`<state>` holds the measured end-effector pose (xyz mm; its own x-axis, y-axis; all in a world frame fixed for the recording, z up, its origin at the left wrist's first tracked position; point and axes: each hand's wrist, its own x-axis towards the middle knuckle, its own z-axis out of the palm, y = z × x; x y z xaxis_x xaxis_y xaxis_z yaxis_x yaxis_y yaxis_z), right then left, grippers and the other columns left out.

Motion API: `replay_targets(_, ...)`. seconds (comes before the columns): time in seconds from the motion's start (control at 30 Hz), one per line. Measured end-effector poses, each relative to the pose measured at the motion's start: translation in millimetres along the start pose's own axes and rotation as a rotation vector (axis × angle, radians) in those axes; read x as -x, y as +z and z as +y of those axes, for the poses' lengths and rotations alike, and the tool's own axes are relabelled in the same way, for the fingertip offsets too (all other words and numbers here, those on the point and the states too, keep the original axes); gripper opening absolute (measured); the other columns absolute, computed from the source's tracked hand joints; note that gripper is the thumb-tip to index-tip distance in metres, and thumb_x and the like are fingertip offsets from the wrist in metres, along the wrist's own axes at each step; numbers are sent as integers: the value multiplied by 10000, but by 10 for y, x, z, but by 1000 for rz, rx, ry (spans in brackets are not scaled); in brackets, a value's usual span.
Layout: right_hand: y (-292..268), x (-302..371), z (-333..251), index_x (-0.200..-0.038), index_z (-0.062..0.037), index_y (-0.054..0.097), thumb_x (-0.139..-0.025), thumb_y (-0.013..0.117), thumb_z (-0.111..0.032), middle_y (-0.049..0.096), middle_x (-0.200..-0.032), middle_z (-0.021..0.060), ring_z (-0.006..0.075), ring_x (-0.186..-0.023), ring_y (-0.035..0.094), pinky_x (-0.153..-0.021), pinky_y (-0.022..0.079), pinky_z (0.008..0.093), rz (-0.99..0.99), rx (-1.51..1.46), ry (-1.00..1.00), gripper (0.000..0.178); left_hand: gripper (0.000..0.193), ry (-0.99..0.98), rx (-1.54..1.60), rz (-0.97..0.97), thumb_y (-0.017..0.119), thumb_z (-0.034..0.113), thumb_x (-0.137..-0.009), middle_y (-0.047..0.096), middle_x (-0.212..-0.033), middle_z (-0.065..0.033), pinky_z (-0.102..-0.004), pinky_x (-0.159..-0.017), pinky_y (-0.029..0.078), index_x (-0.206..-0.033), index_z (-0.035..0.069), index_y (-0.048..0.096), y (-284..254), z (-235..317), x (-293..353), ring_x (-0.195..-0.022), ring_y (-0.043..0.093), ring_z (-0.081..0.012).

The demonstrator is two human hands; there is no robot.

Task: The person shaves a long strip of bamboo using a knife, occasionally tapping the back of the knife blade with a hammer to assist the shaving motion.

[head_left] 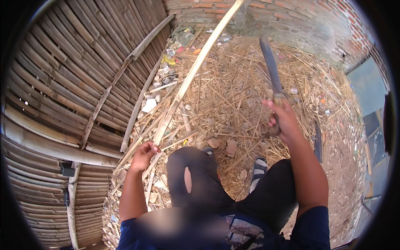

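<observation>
My left hand is closed on the near part of a long, pale split bamboo strip. The strip slants away from me, up and to the right, until its far end leaves the top of the view. In my right hand is the handle of a machete, held above the ground to the right of my knees. Its dark blade points away from me, tilted slightly left, apart from the strip. The lower end of the strip passes below my left hand, beside my left knee.
Straw, splinters and bamboo scraps litter the ground before me. A bamboo slat wall stands close on the left. A brick wall closes the far side. Rubbish lies along the left wall; grey-blue panels stand at right.
</observation>
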<state>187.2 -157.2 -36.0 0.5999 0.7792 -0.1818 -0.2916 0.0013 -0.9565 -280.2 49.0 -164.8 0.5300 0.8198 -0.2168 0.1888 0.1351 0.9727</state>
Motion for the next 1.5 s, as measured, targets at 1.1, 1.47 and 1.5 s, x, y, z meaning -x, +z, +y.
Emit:
replay_targets(1.1,-804,51,-544,-1063,-95,449,-866,800,-66,613,-911,52,110,-561,536,-459,451,253,609,-560,-616,404,431,195,-914,-497,788,234,-899,703,-1151,-165,-402,-977,507,-1230,-5,652,1527,672,-1214,-1081,666,-268)
replay_targets(1.47,-452,-24,-32,-1131,-37,541,-876,784,-135,699,-951,62,160,-867,673,-785,535,338,478,57,-658,365,392,751,-397,-483,691,213,-979,663,-1183,-129,-347,-900,517,-1296,7,588,3892,2814,-585,-1058,639,-189)
replay_targets(1.5,-394,9,-10,-1111,-24,558,-867,789,-148,704,-947,62,168,-889,682,-798,536,348,457,50,-690,358,349,708,-322,-440,677,206,-988,687,-1109,-124,-327,-838,524,-1260,-1,604,3928,2796,-630,-977,651,-168)
